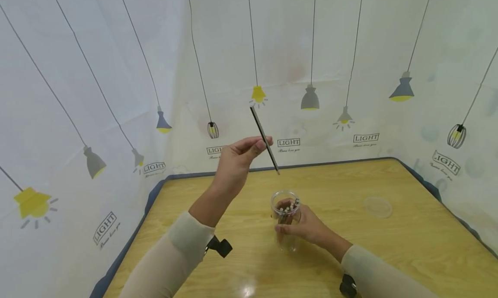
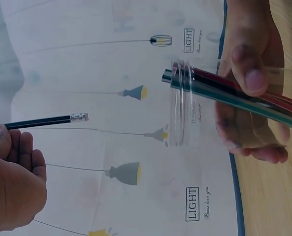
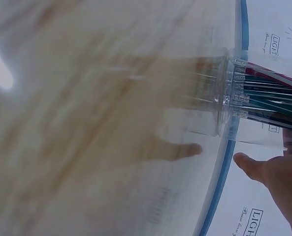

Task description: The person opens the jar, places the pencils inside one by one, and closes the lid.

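My left hand [image 1: 241, 160] pinches a dark pencil [image 1: 264, 139] between thumb and fingers. The pencil slants, its metal-banded eraser end [image 2: 79, 117] pointing down, above and apart from the jar's mouth. My right hand [image 1: 311, 228] grips a clear jar [image 1: 285, 242], thumb on the near side and fingers round behind it. Inside the jar stand several pencils [image 2: 224, 93], dark, teal and red. Their silvery eraser ends [image 3: 240, 98] lie near the jar's bottom in the right wrist view. Whether the jar touches the table, I cannot tell.
A clear round lid [image 1: 378, 207] lies on the wooden table [image 1: 420, 237], right of the jar. Pale sheeting [image 1: 272, 39] printed with hanging lamps rises behind and along both sides. Dark straps [image 1: 219, 246] hang at both wrists.
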### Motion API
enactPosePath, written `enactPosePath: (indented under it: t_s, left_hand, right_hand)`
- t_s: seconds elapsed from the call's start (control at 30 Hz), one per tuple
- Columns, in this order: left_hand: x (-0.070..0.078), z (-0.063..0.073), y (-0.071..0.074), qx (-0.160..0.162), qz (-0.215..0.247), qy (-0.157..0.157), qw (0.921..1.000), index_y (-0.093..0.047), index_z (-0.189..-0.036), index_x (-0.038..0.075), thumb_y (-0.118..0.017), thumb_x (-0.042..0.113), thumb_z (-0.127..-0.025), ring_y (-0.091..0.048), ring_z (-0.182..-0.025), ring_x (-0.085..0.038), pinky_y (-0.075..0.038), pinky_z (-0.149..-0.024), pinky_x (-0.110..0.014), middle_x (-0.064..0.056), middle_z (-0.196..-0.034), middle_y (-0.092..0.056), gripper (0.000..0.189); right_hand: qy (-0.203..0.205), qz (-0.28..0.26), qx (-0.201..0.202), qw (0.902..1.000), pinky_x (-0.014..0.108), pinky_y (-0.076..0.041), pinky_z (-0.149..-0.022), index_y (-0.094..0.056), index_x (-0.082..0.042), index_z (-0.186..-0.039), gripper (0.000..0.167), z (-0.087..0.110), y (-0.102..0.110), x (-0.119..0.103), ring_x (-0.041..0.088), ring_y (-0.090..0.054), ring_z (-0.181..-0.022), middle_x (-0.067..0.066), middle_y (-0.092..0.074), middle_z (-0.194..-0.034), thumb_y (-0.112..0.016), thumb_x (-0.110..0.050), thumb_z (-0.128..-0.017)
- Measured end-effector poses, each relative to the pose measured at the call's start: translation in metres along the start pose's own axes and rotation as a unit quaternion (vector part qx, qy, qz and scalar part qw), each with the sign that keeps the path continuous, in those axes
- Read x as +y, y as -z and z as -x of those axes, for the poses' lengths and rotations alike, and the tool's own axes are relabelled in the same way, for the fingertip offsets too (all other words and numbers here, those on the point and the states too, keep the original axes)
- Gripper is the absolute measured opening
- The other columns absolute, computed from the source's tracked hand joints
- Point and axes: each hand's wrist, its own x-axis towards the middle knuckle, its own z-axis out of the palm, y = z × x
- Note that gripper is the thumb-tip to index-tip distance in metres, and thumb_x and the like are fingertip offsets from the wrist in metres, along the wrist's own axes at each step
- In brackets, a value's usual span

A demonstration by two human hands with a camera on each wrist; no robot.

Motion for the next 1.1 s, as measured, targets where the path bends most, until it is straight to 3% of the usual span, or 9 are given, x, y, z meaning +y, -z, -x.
enactPosePath:
  t_s: [0.23, 0.53, 0.8, 1.1]
  left_hand:
    - [0.009, 0.008, -0.013, -0.016, 0.009, -0.020, 0.9996, -0.084, -0.119, 0.011, -0.074, 0.020, -0.106, -0.069, -0.139, -0.020, -0.040, -0.133, -0.043, 0.007, -0.118, -0.085, 0.019]
    - [0.005, 0.010, -0.011, -0.010, 0.003, -0.019, 0.9998, -0.082, -0.123, 0.005, -0.071, 0.014, -0.109, -0.070, -0.138, -0.019, -0.041, -0.132, -0.043, 0.001, -0.126, -0.084, 0.020]
    - [-0.001, 0.011, -0.010, -0.021, -0.004, -0.031, 0.9993, -0.081, -0.125, 0.006, -0.070, 0.013, -0.109, -0.071, -0.137, -0.019, -0.047, -0.128, -0.041, -0.004, -0.132, -0.082, 0.021]
    - [-0.005, 0.012, -0.011, -0.029, -0.010, -0.038, 0.9988, -0.080, -0.124, 0.003, -0.069, 0.010, -0.109, -0.073, -0.132, -0.016, -0.053, -0.123, -0.038, -0.001, -0.128, -0.083, 0.019]
  right_hand:
    - [0.007, 0.010, -0.005, 0.9999, 0.030, -0.052, -0.106, -0.062, -0.006, -0.138, 0.048, 0.000, 0.001, 0.000, 0.045, -0.066, -0.133, 0.031, -0.071, -0.139, -0.086, -0.015, -0.098]
    - [0.002, 0.011, -0.008, 0.9999, 0.034, -0.050, -0.110, -0.063, -0.006, -0.138, 0.048, 0.001, 0.001, -0.001, 0.045, -0.065, -0.135, 0.030, -0.072, -0.139, -0.086, -0.016, -0.098]
    - [0.003, 0.024, -0.003, 0.9997, 0.039, -0.052, -0.107, -0.063, -0.007, -0.138, 0.047, 0.001, 0.001, 0.001, 0.037, -0.068, -0.127, 0.023, -0.074, -0.136, -0.086, -0.017, -0.098]
    - [0.001, 0.024, -0.002, 0.9997, 0.039, -0.052, -0.106, -0.063, -0.007, -0.138, 0.047, 0.001, 0.002, 0.001, 0.026, -0.069, -0.119, 0.020, -0.074, -0.134, -0.086, -0.016, -0.098]
